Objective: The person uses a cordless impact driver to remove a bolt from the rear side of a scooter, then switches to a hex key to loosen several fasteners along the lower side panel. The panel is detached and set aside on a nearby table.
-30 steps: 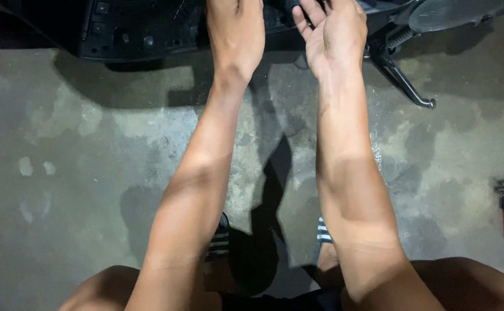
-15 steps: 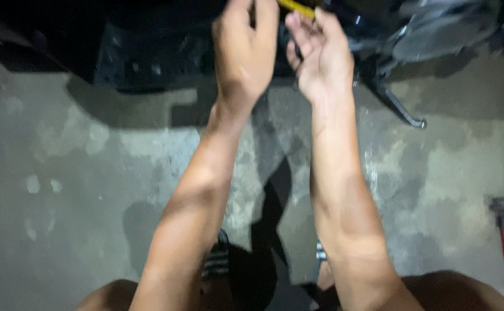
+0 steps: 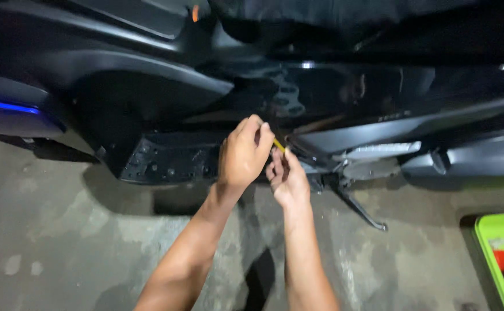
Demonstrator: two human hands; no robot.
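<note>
**Where everything sits around the scooter**

So the scooter body (image 3: pixel 321 98) fills the whole 12 o'clock side, parked on the concrete floor (image 3: pixel 62 247). Both hands meet dead centre, right under its lower panel (image 3: pixel 165 161): left hand (image 3: pixel 241 156) at 9 o'clock of the right hand (image 3: pixel 287 179), with a thin tool (image 3: pixel 279 144) between them. The side stand (image 3: pixel 358 210) drops to the floor at 3 o'clock of the hands. A tray (image 3: pixel 502 253) lies at 4 o'clock, at the frame's edge.

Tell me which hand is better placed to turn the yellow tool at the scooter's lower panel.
Probably the left. The left hand is curled over the yellow tool at the scooter panel. The right hand sits just below it, fingers only near the tip.
</note>
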